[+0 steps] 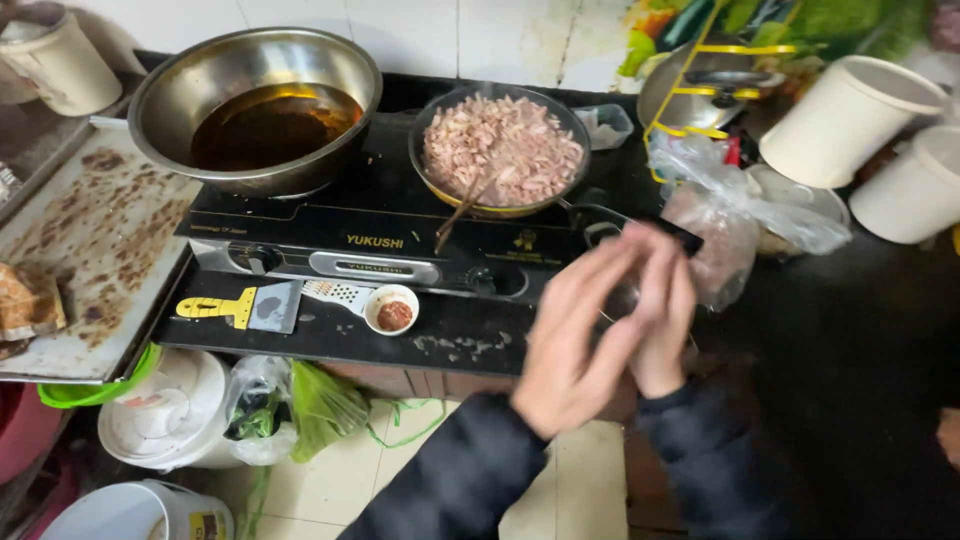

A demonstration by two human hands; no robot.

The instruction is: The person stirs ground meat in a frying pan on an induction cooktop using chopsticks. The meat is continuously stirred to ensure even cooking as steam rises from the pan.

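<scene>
My left hand [565,345] and my right hand [668,320] are held together in front of the black two-burner stove [340,225], both blurred by motion. Their fingers are stretched out and the palms face each other. Something small and dark shows between them, and I cannot tell whether it is held. Just behind the hands runs the black handle [600,222] of a frying pan [500,145] full of chopped pink meat. A pair of wooden chopsticks [458,212] leans on the pan's front rim.
A large steel bowl [250,70] of dark oil sits on the left burner. A small white dish [392,310] of red paste, a yellow-handled scraper [238,306] and a slotted tool lie on the black counter. A crumb-stained tray [95,235] is left; a clear bag [725,215] and white buckets [845,115] right.
</scene>
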